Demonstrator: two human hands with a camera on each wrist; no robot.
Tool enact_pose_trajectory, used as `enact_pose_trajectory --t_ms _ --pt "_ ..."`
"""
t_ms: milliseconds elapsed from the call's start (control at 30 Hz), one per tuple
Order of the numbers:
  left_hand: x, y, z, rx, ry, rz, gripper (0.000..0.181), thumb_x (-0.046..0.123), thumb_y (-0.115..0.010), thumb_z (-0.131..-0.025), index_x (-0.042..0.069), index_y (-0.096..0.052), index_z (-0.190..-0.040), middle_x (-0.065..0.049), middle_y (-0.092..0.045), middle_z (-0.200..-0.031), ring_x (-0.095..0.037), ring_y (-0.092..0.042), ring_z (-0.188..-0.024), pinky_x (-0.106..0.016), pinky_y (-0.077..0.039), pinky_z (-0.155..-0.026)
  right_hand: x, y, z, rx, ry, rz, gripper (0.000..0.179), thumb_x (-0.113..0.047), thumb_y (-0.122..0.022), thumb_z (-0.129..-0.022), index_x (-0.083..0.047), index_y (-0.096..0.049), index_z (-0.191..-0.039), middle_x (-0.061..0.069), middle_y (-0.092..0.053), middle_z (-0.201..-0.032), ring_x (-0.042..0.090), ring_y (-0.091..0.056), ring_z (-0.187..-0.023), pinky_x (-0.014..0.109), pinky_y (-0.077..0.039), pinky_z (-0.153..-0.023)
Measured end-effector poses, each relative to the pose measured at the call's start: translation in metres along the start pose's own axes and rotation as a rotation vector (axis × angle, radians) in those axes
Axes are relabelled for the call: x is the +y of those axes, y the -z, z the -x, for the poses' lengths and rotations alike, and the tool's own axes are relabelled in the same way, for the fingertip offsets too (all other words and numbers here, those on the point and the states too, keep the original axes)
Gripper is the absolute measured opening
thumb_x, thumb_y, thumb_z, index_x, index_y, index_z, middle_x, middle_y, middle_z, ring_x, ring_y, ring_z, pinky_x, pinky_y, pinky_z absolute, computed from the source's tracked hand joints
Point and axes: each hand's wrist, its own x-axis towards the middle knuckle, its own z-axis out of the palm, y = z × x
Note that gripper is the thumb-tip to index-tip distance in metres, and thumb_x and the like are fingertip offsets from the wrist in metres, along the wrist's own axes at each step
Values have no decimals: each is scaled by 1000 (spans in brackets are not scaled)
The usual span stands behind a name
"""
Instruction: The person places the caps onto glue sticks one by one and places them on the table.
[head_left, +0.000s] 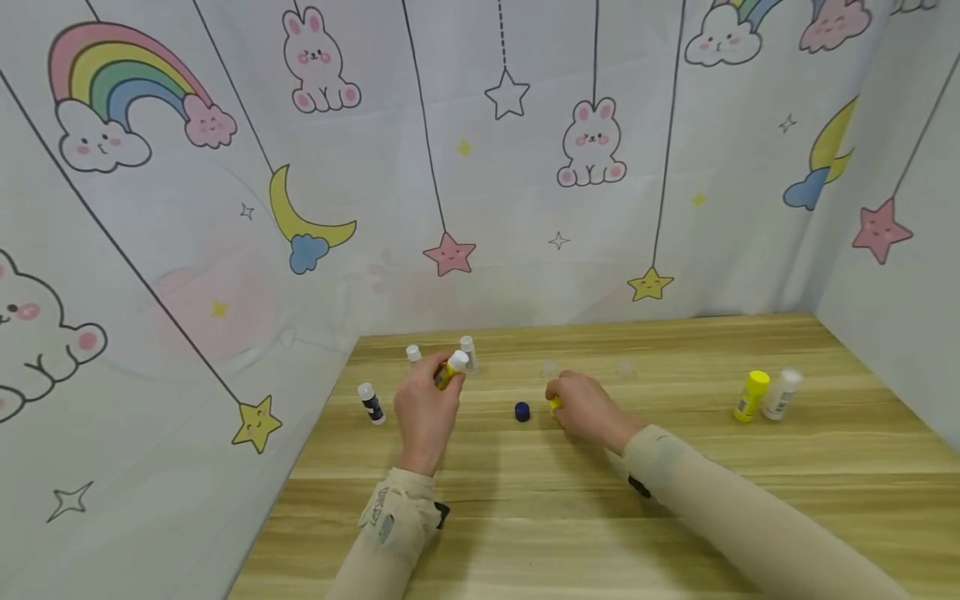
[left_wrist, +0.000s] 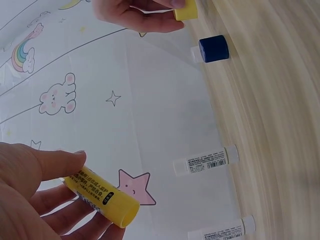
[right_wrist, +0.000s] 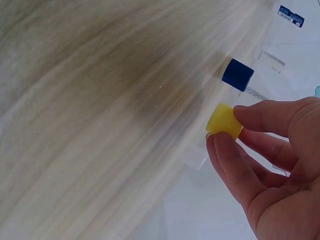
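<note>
My left hand [head_left: 424,412] holds a yellow glue stick [left_wrist: 102,196] at a tilt above the table, its white end pointing up and away. The cap is off that stick. Thumb and fingers of my right hand [head_left: 588,408] pinch a small yellow cap [right_wrist: 223,121] low over the tabletop. Just left of the right hand, a dark blue cap [head_left: 522,412] stands on the wood. Near the left hand are an uncapped navy glue stick [head_left: 371,404] and two white glue sticks, one [head_left: 468,354] just beyond the hand and another [head_left: 413,354] partly hidden behind it.
A capped yellow glue stick [head_left: 752,396] and a white one [head_left: 782,395] stand together at the right of the wooden table [head_left: 540,533]. Two clear caps, one left [head_left: 550,367] and one right [head_left: 626,368], sit toward the back. A printed curtain [head_left: 510,192] hangs behind.
</note>
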Motion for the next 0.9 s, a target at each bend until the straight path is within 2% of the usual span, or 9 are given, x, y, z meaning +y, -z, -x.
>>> enact_pose_trajectory --t_ms 500,900 --pt "4 -1 0 -9 -17 -4 27 13 -84 -84 10 -75 -110 -5 -73 -105 -24 -70 -95 -43 -57 -81 -1 7 7 47 4 -29 23 0 -75 -82 -3 -75 -105 9 -66 -95 24 -65 -87 40 -57 -78" --pt "7 -4 1 -1 -26 -10 28 12 -85 -83 11 -75 -109 -5 -73 -104 -24 -70 -92 -44 -57 -78 -4 16 12 42 -14 -54 25 -1 -75 -84 -1 -75 -109 8 -66 -97 22 -64 -86 38 -57 -77"
